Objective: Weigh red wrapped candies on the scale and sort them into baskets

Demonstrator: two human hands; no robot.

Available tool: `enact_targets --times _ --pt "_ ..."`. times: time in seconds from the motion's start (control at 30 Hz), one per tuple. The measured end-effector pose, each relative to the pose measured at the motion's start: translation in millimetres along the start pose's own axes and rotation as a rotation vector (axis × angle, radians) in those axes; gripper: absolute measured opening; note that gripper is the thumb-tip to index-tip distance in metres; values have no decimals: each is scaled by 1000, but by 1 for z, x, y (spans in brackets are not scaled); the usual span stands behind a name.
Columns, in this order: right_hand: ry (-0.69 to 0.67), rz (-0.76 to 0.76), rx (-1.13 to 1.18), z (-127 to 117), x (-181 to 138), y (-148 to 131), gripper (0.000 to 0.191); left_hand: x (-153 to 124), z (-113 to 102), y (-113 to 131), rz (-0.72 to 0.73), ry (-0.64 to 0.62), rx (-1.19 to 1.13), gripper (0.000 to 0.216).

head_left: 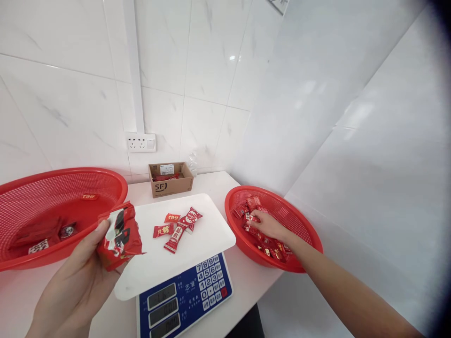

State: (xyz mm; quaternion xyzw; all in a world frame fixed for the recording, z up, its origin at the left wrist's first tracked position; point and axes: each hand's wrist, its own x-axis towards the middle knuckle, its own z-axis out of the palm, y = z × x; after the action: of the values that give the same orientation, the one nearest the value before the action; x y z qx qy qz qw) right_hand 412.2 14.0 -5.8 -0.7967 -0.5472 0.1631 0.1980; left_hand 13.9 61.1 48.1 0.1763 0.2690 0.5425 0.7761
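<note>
A red plastic packet (121, 232) with a white and dark printed panel sits in the grip of my left hand (79, 274), in front of the left edge of the scale pan. My right hand (269, 226) reaches into the right-hand red basket (299, 225), its fingers curled round a red wrapped candy (251, 218) among several others. On the white scale pan (207, 234) lie several red wrapped pieces (176, 234), grouped near its middle.
The blue scale panel (190, 295) with keypad and displays faces me. At left stands a large red basket (116, 183) with a few packets inside. Behind the pan, a small cardboard box (172, 188) holds red items. A tiled wall with a socket (141, 142) bounds the white table.
</note>
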Motion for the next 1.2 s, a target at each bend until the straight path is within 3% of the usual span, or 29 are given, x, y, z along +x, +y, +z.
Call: enact_targets --times 0.17,0.3,0.4,0.57,0.63,0.7,0.83,0.93,1.1,1.2 --pt "128 46 192 -13 0 -8 24 0 4 2 10 9 22 33" --pt "211 5 288 -13 -8 -34 23 -1 5 3 17 -18 22 32" --pt "151 -67 371 -1 -19 -62 25 -2 4 3 29 -46 7 30" --pt "-43 -289 421 39 -41 -105 28 -3 5 4 28 -88 -21 26" --pt "-130 -337 393 54 -45 -118 31 -3 5 4 27 -107 -36 26" --pt "-125 -375 290 66 -45 -128 33 -4 5 5 25 -127 -43 26" --pt "93 -381 45 77 -40 -138 34 -5 4 6 22 -153 -42 23" --pt "181 -430 27 78 -42 -141 32 -5 4 7 22 -168 -50 23" --pt "-44 -544 53 78 -54 -145 24 -7 7 9 17 -174 -42 23" --pt "-43 -503 15 79 -52 -146 24 -8 7 9 18 -171 -49 24"
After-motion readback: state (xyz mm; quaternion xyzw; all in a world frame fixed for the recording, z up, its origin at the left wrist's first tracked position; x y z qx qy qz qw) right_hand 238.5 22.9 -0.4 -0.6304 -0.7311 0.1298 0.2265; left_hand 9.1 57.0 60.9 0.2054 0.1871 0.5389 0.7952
